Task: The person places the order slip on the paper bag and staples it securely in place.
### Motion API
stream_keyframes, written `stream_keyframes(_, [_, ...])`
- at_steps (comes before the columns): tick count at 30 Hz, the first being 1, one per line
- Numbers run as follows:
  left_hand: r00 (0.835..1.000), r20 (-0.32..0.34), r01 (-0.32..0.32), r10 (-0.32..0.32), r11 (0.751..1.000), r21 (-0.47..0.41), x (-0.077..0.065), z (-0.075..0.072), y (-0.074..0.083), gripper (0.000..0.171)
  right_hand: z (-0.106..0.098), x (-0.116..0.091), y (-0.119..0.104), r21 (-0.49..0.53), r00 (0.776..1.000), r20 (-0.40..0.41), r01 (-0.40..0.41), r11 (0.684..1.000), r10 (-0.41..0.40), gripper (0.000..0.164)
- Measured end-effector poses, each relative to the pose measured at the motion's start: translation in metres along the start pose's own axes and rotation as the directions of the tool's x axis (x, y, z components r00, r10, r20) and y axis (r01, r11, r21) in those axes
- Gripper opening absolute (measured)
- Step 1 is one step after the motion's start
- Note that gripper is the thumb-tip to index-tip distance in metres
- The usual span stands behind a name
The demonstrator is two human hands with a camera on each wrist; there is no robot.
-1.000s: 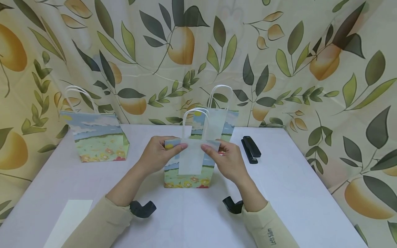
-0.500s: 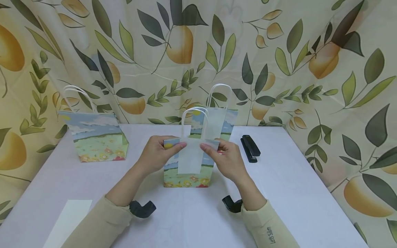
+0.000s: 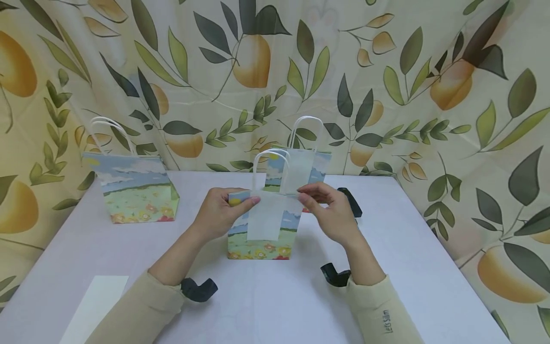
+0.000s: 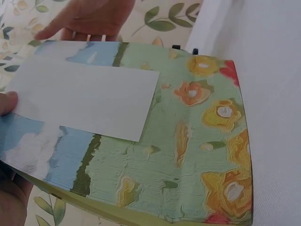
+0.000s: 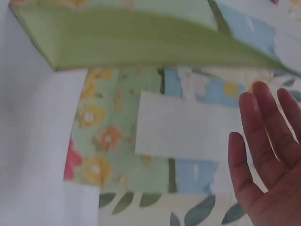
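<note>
White table [image 3: 266, 306]: left hand [image 3: 216, 212] pinched paper [image 3: 263, 220] against near bag [image 3: 259, 250], apparently steadying both. Right hand [image 3: 331, 211], fingers relaxed, gripped nothing visible.

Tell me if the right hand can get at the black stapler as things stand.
Probably yes: the right hand has its fingers extended, and the black stapler lies on the table just beyond it, partly hidden behind it. I see nothing blocking the way.

"What do we wear?"
"Beige sleeves [image 3: 137, 306], the right one bearing dark lettering [image 3: 386, 321]."
"And what else do we see?"
"A bent, black piece [image 3: 199, 290] beside each cuff [image 3: 171, 290]."
</note>
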State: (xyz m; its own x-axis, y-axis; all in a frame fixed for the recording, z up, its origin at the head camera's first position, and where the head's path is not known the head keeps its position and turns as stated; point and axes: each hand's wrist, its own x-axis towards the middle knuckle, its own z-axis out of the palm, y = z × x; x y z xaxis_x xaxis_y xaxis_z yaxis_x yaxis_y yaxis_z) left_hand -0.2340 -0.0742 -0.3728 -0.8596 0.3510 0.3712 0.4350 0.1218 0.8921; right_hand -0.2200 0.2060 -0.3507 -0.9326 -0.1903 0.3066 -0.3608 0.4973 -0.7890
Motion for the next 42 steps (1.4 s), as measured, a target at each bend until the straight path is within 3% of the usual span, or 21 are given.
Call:
stream_keyframes(3, [1.0, 0.001, 0.001, -0.001, 1.0, -0.001, 0.0, 0.001, 0.0, 0.043, -0.014, 0.002, 0.008, 0.011, 0.998, -0.063, -0.009, 1.0, 0.01, 0.027])
stream_keyframes(6, [1.0, -0.003, -0.003, 0.003, 1.0, -0.004, 0.0, 0.001, 0.001, 0.047, -0.025, 0.004, 0.018, -0.027, 0.987, -0.146, -0.069, 0.997, 0.064, 0.034])
stream_keyframes(11, [1.0, 0.0, -0.007, 0.007, 1.0, -0.01, 0.0, 0.001, 0.001, 0.041, -0.038, 0.009, 0.04, -0.111, 0.94, -0.285, -0.225, 0.968, 0.186, 0.048])
stream_keyframes(15, [1.0, 0.001, 0.004, -0.004, 1.0, -0.01, 0.0, 0.001, 0.001, 0.032, -0.046, 0.01, 0.057, -0.152, 0.896, -0.335, -0.356, 0.922, 0.291, 0.052])
stream_keyframes(21, [1.0, 0.002, 0.017, -0.017, 1.0, -0.008, 0.001, 0.0, 0.0, 0.028, -0.055, 0.008, 0.08, -0.194, 0.826, -0.325, -0.534, 0.823, 0.46, 0.058])
stream_keyframes(28, [0.999, 0.001, 0.035, -0.035, 0.999, -0.009, 0.0, 0.0, -0.002, 0.02, -0.061, 0.005, 0.1, -0.207, 0.759, -0.316, -0.641, 0.739, 0.569, 0.061])
stream_keyframes(33, [1.0, -0.003, 0.026, -0.026, 1.0, 0.001, 0.001, 0.0, -0.003, 0.018, -0.063, 0.003, 0.107, -0.234, 0.738, -0.281, -0.673, 0.702, 0.614, 0.059])
stream_keyframes(42, [1.0, -0.005, 0.029, -0.029, 1.0, -0.004, 0.001, 0.001, -0.002, 0.033, -0.064, 0.002, 0.115, -0.238, 0.702, -0.224, -0.712, 0.66, 0.676, 0.057])
